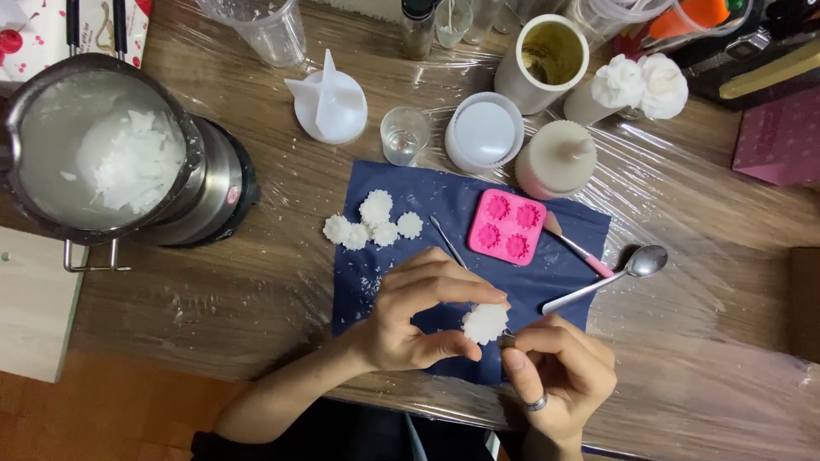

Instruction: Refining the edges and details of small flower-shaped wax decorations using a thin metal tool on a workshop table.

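The far side of the counter (700,282) is packed: a clear cup (260,30), a white star-shaped stand (329,107), a small glass (403,134), a white lidded tub (484,132), a tall tube (542,64) and a white bottle (557,160) stand close together, so a hand has to squeeze between them. To the left, a big metal pot (102,149) of white flakes blocks the way. There is open room on the counter at the right, past the spoon (611,277), and at the left near edge below the pot, while the blue mat (384,282) holds small white flowers (373,222), a pink mould (506,226) and thin tools.
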